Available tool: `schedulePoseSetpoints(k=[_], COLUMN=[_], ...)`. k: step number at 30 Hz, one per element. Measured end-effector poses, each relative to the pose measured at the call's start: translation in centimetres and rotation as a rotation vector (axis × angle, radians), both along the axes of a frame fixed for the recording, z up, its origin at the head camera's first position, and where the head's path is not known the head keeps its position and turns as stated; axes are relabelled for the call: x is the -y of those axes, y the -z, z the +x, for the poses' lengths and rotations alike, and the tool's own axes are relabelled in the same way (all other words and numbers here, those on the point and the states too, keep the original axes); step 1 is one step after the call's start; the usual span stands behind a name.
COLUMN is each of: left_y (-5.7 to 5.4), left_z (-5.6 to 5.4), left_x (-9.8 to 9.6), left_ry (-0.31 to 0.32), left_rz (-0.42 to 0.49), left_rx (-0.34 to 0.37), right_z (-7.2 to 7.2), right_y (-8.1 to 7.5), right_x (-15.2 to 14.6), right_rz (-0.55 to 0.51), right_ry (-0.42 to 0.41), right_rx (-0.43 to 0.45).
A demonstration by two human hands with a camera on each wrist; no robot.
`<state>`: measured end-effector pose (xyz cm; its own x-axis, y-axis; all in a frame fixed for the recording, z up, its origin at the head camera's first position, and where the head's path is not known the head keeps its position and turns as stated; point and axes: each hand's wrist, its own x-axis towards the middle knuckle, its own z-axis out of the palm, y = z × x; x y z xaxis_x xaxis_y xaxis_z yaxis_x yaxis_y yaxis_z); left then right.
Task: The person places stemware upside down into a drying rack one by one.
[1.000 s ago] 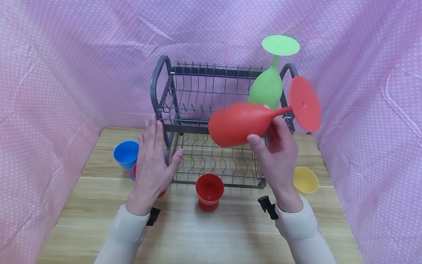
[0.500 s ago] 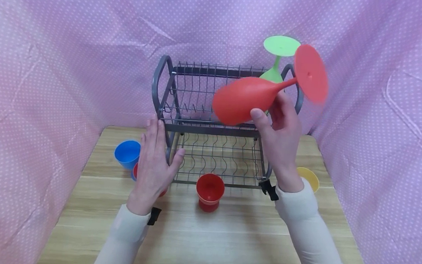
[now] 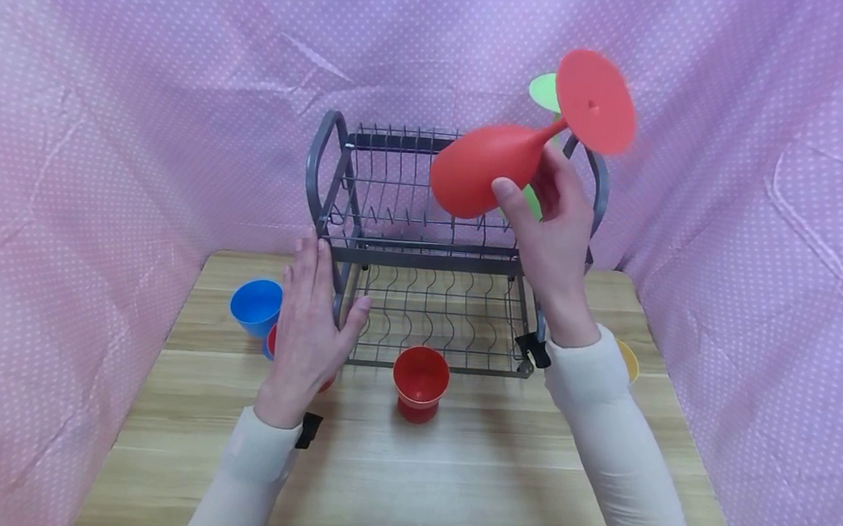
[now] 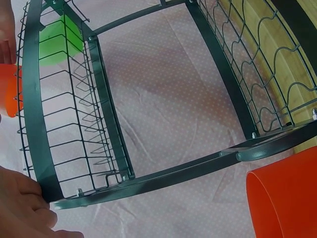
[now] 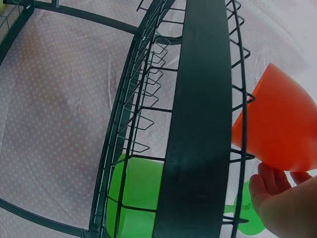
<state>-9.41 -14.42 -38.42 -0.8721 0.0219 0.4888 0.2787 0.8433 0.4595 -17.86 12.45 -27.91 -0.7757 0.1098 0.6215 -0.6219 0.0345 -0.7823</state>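
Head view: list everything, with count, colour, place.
Goblet: one, red, in right hand
Dish rack: one, grey, on table
Second goblet: one, green, rack's upper right
Front cup: one, red, before rack
Left cup: one, blue, beside rack
Right cup: one, yellow, beside rack
Obscured items: count unclear, red, blue, behind left hand
Table: one, tan, beneath
Drapery: count unclear, pink, around
Wrist fittings: two, black, cuffs
Sleeves: two, white, forearms
Left hand: one, touching rack
Right hand: one, holding goblet

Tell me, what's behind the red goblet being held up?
From the head view, part of the dish rack and an upside-down green goblet. Some of that goblet's foot, stem and bowl shows; the red goblet and right hand hide the rest.
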Motion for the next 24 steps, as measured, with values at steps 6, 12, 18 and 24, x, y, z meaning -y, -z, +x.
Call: schedulePoseSetpoints(k=[6, 12, 18, 24], left_y=[0.0, -0.1, -0.1, -0.1], left_z=[0.1, 0.1, 0.1, 0.1], left_x=[0.0, 0.0, 0.0, 0.0], left_ry=[-0.002, -0.002, -0.001, -0.001], left_rz=[0.002, 0.007, 0.008, 0.008], left_rx=[0.006, 0.012, 0.006, 0.005], right_z=[-0.8, -2.2, -3.0, -3.9], right_y=[-0.6, -0.9, -1.3, -1.4], right_x=[0.3, 0.1, -0.1, -0.2], right_rz=[0.071, 0.187, 0.268, 0.394], right_ry=[0.013, 0.019, -0.028, -0.035], right_rx=[0.022, 0.14, 0.177, 0.187])
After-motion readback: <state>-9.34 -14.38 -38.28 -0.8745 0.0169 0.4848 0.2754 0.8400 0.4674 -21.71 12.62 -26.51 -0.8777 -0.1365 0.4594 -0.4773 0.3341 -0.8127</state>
